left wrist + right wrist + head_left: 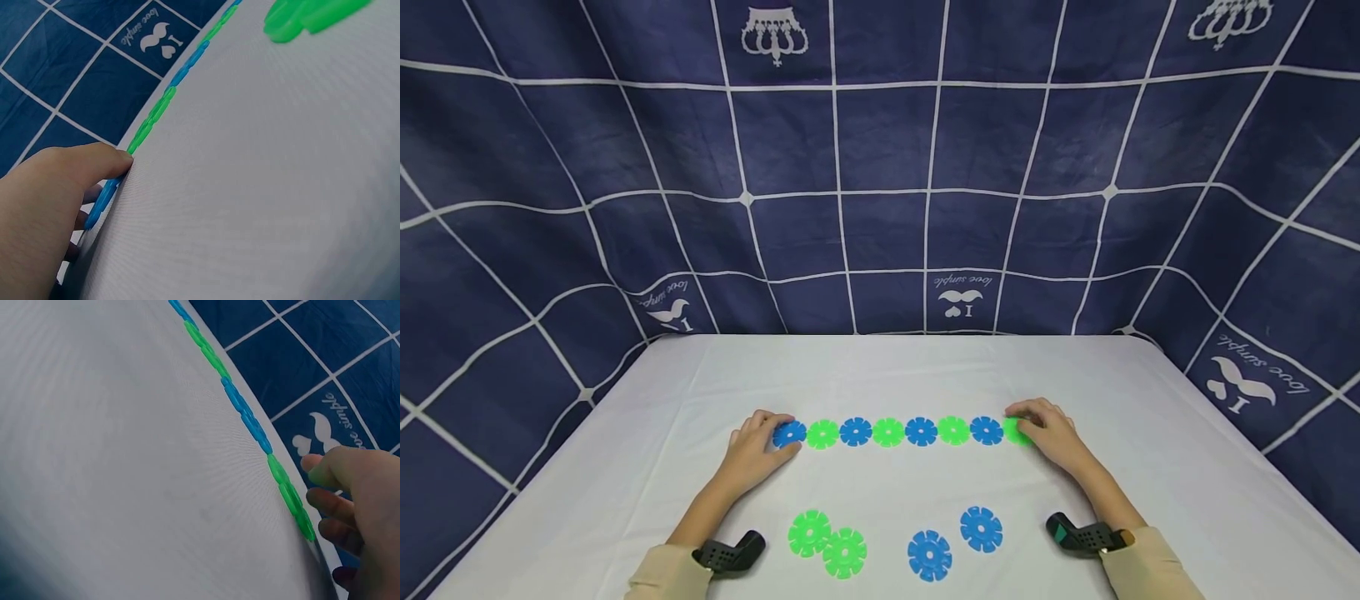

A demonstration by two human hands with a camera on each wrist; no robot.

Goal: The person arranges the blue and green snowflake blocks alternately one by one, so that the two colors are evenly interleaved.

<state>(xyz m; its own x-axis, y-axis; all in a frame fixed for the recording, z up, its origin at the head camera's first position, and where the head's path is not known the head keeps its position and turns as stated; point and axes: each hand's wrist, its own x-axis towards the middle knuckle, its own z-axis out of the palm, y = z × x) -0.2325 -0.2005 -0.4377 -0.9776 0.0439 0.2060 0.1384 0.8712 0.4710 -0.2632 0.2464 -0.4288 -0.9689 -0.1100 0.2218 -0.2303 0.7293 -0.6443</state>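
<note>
Head view: a row of 8 alternating discs (904, 432) lies across the table's (1150, 400) middle. Left hand (752, 450) pinches the blue end disc (789, 434), right hand (1051, 433) the green end disc (1017, 432). Seemingly straightening; next likely 4 loose discs (895, 540) near the front edge.

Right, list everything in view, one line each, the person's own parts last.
Row discs: eight, alternating blue and green, in a line across the table's middle.
Loose green discs: two, touching, near the front edge, left.
Loose blue discs: two, near the front edge, right.
Table: one, white cloth.
Backdrop: one, navy with white grid lines, behind and at both sides.
Wrist cameras: two, black, one on each wrist.
Left hand: on the row's blue end disc.
Right hand: on the row's green end disc.
</note>
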